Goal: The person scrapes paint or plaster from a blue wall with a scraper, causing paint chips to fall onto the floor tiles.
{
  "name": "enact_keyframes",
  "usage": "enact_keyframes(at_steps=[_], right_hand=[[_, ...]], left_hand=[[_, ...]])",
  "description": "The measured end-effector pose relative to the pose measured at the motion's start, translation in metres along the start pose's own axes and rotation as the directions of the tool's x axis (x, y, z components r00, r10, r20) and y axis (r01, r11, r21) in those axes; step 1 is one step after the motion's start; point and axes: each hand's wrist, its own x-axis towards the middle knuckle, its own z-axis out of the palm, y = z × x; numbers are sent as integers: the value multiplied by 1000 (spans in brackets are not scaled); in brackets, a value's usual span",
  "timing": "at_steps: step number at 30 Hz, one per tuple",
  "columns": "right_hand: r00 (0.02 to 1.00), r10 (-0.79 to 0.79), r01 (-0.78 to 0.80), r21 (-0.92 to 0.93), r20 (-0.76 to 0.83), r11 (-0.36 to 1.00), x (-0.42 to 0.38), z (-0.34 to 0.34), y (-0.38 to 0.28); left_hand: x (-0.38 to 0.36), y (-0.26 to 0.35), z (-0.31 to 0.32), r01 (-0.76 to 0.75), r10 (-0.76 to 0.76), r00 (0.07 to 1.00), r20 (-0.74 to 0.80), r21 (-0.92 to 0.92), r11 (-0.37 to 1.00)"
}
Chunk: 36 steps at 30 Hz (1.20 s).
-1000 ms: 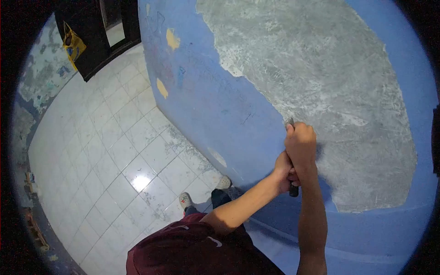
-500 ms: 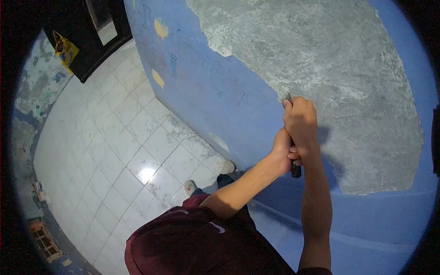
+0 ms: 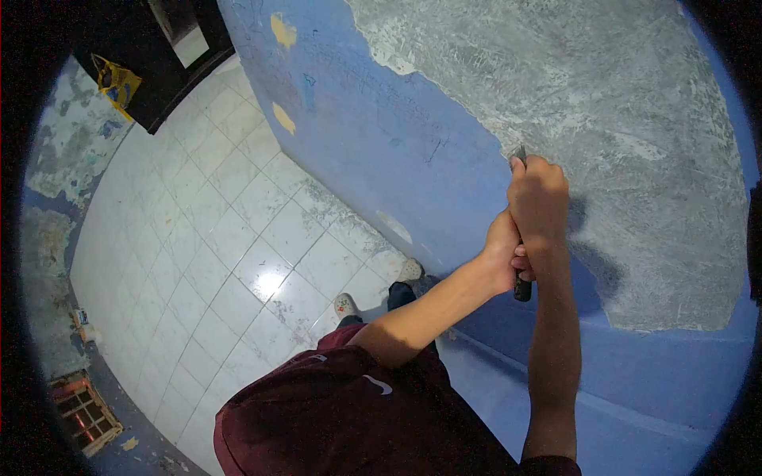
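Note:
Both hands are closed around one dark-handled scraper (image 3: 522, 290), held against the wall. My right hand (image 3: 540, 194) grips it nearer the tip, where a short dark end of the blade pokes out past the fingers. Lower down, my left hand (image 3: 504, 252) wraps the handle, its fingertips showing beside the right wrist. The butt of the handle sticks out below. The tip lies at the ragged border between blue paint (image 3: 397, 135) and a large bare grey plaster patch (image 3: 635, 182). Most of the blade and handle is hidden by the hands.
White tiled floor (image 3: 214, 262) spreads to the left, with pale dust along the wall's foot. My shoes (image 3: 344, 305) stand close to the wall. A yellow bag (image 3: 119, 83) hangs by a dark door (image 3: 159, 63). A grated vent (image 3: 86, 412) is low on the opposite wall.
The view has shifted slightly, so the wall and hands appear farther right. Both hands keep their hold on the scraper, its tip still at the paint's edge.

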Motion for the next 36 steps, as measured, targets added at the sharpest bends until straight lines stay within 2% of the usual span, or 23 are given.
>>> enact_keyframes(at_steps=[2,3,6,8,9,11,12,14,15,17,21,23,24,25,26,27,29,30,32,33,34,35,36], right_hand=[[992,62,-63,7,106,998,6,2,-1],[991,59,-59,-2,117,998,8,2,-3],[987,52,-52,-4,150,999,15,2,-7],[991,44,-41,-23,130,999,14,3,-6],[991,45,-43,-23,127,999,11,8,-2],[987,-149,144,-74,-67,987,4,20,6],[987,-138,133,-68,-81,989,6,13,2],[969,125,-142,65,211,988,11,-6,-12],[971,127,-144,73,203,987,12,-9,-13],[915,231,-252,22,331,968,14,-10,-16],[894,259,-287,24,366,958,12,-12,-16],[905,267,-272,-33,331,962,13,-12,-17],[903,266,-268,-42,336,963,8,-6,-14],[990,82,-77,-49,116,996,0,3,-8],[987,-121,110,-99,-106,989,-4,12,-3],[987,-122,110,-109,-106,988,-1,17,-3],[927,-315,267,-232,-202,935,1,25,1],[930,-315,268,-239,-188,933,2,28,1],[953,-253,232,-138,-165,963,5,32,-2],[954,-249,227,-136,-169,964,10,25,-7],[997,-46,48,-31,55,998,18,13,-13],[947,137,-153,31,289,988,22,4,-17],[950,141,-157,37,279,987,20,1,-17]], left_hand=[[-2,3,9,-13,33,977,-211,97,995],[-2,5,7,-11,28,977,-209,83,997],[3,11,-2,-10,24,988,-151,91,996],[10,8,-21,6,-11,997,74,60,998],[13,5,-16,7,-11,997,75,63,998],[22,-2,-3,-155,147,966,-212,-21,988],[24,-4,0,-154,149,966,-213,-3,988],[24,-9,-1,-266,254,939,-233,-22,964],[24,-11,-4,-305,291,927,-239,-25,952],[19,-7,-19,-210,214,974,74,-53,976],[17,-7,-27,-156,157,982,110,-17,988],[15,-7,-15,-146,146,989,-14,-5,989],[15,-8,-15,-144,144,989,-13,-16,989],[17,-7,-15,-126,121,991,-60,-89,988],[19,-6,-16,-109,93,990,-104,-159,981],[17,0,-15,-102,87,991,-97,-162,981],[8,6,-20,5,-2,1000,15,-148,989],[9,7,-24,13,-11,1000,16,-160,987],[12,15,-32,42,-31,987,156,-69,997],[14,15,-34,43,-33,988,153,-63,997],[19,14,-34,22,-10,993,120,-97,995],[22,10,-32,-1,12,996,88,-126,992],[23,6,-25,-1,11,996,88,-113,994]])
